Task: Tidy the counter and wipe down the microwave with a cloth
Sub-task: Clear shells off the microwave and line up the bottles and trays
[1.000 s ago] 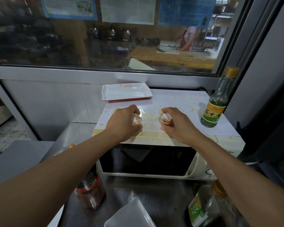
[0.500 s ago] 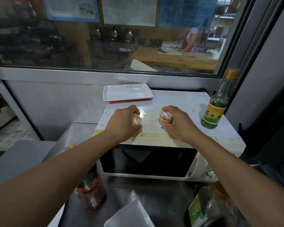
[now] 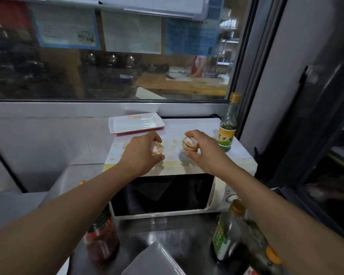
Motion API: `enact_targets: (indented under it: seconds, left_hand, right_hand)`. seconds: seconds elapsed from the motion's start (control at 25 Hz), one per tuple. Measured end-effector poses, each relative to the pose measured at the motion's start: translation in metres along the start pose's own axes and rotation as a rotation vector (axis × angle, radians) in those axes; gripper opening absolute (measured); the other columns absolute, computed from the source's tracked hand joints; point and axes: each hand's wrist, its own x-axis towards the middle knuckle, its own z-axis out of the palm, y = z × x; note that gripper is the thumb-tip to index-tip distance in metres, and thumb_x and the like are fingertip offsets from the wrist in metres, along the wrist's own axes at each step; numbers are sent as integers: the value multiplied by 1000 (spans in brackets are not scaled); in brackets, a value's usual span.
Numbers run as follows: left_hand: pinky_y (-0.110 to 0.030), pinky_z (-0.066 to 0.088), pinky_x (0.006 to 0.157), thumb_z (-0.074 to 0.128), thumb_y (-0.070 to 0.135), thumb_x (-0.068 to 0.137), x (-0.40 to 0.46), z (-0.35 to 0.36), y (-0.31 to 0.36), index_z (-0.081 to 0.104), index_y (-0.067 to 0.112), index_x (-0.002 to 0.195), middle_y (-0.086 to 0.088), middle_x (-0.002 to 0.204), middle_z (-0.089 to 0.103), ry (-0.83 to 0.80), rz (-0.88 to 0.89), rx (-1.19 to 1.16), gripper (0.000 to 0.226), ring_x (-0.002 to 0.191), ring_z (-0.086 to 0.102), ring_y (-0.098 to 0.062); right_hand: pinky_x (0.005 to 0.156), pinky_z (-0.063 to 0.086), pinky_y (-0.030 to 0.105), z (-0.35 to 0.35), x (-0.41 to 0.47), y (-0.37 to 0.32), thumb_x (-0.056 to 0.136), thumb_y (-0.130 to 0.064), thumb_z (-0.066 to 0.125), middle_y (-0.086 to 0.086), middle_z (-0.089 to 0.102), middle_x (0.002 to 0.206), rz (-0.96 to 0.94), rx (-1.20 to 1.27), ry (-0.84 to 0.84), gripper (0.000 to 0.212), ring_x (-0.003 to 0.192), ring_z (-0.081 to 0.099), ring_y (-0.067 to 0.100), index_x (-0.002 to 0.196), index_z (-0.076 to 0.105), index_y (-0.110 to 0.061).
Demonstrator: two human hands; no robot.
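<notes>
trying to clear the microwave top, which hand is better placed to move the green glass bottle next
Right. The right hand, though gripping a broken brown eggshell, sits just beside the green glass bottle with the tan cap on the white microwave's top. The left hand, holding another shell, is further away, nearer the white tray.

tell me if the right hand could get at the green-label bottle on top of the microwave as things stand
Probably not yet. The right hand is next to the bottle with nothing between them, but its fingers grip an eggshell, so it would likely have to put that down first.
</notes>
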Motion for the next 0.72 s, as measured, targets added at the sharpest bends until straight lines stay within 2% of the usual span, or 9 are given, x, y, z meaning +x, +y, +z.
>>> enact_targets:
  seconds: [0.2,0.4,0.52,0.64,0.72]
  left_hand:
    - [-26,43,79,76,27,75,-27,-15,9,57,19,112,-1,112,65,-54,165,-50,42,100,57,-21]
    - [-26,39,70,76,23,74,-76,-36,9,58,16,108,-5,103,66,-119,333,-136,40,91,57,-24]
    - [-28,42,70,76,24,75,-113,-43,14,57,16,107,-5,102,66,-195,415,-170,38,90,58,-24]
    - [-31,47,76,75,21,75,-144,-44,28,58,17,107,-4,104,66,-276,481,-208,37,94,59,-24]
    - [-31,48,78,76,20,74,-162,-41,41,59,18,106,-3,104,66,-313,522,-244,36,96,59,-23]
  right_hand:
    - [83,31,20,-12,-54,-37,87,-19,64,5,51,130,91,-67,84,50,112,51,20,133,44,-18]
    - [80,36,21,-12,-126,-83,86,-19,65,5,52,129,219,-141,168,51,109,52,21,133,45,-18]
    - [79,35,19,-10,-178,-111,86,-18,65,3,53,130,300,-176,195,51,102,55,17,133,45,-19]
    - [78,35,17,-16,-228,-134,86,-16,65,2,54,129,383,-204,245,49,96,56,13,132,47,-18]
    - [82,40,21,-21,-259,-147,85,-12,64,5,55,128,448,-228,265,49,98,59,16,131,48,-16]
